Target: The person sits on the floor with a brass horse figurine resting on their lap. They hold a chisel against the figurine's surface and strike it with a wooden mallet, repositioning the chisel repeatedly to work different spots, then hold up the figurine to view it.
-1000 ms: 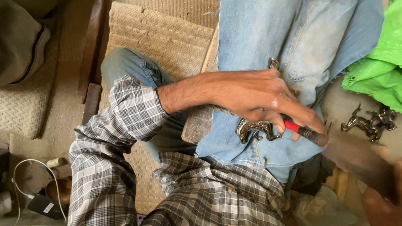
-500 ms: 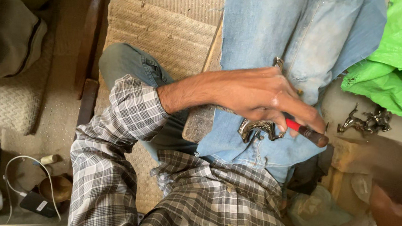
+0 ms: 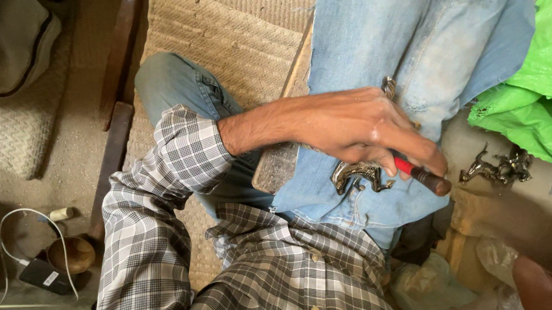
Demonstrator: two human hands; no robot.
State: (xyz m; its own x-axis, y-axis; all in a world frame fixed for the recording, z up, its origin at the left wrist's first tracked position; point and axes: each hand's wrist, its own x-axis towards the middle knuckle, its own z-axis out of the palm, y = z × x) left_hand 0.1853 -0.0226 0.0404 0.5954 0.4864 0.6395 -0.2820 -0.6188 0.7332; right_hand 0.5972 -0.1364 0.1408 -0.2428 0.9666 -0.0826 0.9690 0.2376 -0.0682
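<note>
The left hand (image 3: pixel 360 126) is clamping its fingers on a red-handled tool (image 3: pixel 421 175) against the metal figurine (image 3: pixel 360 174) lying mid-lap on denim cloth (image 3: pixel 394 45), while the blurred right hand (image 3: pixel 548 302) is perhaps gripping something, with similar figurines (image 3: pixel 497 166) waiting beside.

The lap is covered by denim cloth (image 3: pixel 381 44), its upper part left bare. To the right, passage is narrowed by green sheet (image 3: pixel 551 100) and metal figurines (image 3: pixel 497 166). Open mat (image 3: pixel 219 42) is offered at left, bounded by wooden bar (image 3: pixel 120 52)
</note>
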